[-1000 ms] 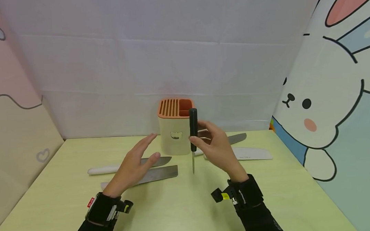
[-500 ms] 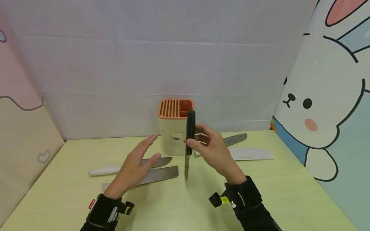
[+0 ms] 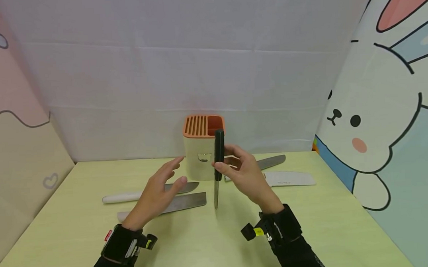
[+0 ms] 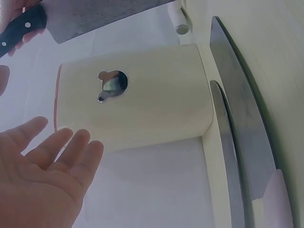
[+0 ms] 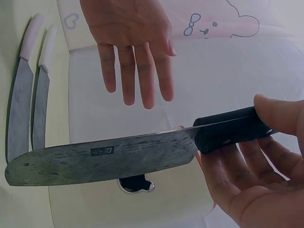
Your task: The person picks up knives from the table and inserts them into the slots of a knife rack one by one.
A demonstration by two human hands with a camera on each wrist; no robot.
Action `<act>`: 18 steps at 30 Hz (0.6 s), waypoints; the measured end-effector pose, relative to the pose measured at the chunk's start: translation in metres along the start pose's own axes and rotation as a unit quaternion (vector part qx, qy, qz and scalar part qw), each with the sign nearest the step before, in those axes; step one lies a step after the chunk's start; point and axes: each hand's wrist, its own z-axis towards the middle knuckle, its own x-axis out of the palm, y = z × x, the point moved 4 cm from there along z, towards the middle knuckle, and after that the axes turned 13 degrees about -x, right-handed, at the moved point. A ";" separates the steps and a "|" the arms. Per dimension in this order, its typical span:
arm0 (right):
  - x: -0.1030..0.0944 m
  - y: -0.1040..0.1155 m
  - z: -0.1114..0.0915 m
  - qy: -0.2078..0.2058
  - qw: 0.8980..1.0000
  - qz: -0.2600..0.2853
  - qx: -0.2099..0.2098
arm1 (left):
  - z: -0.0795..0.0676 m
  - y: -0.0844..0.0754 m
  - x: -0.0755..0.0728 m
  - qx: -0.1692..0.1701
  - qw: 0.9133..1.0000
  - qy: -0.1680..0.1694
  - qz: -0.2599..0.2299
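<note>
"White cloth (image 3: 197, 70) is hung behind the table (image 3: 190, 246); how is the knife (image 3: 219, 149) held?"
"In the right hand (image 3: 245, 174), blade down, near upright, before the block (image 3: 195, 162) near the back edge."
"And the left hand (image 3: 155, 195)?"
"Outstretched left of the knife, nothing gripped."

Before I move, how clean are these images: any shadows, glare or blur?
Head: evenly lit, with soft, faint shadows on the table; left wrist: greyish cast, and what look like reflections in the glossy bear-shaped panel on the knife holder; right wrist: dim, the held knife without obvious motion blur, its fine print too small to read.
</note>
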 end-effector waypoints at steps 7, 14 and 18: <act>0.001 -0.018 -0.002 0.005 1.000 0.008 -0.004 | 0.003 -0.003 0.005 -0.001 0.999 0.007 -0.047; 0.001 -0.025 -0.002 0.003 1.000 0.001 -0.013 | 0.015 -0.019 0.004 0.003 0.999 0.008 -0.053; 0.002 -0.024 -0.002 0.005 1.000 0.004 -0.012 | 0.025 -0.031 0.002 0.011 0.998 0.010 -0.065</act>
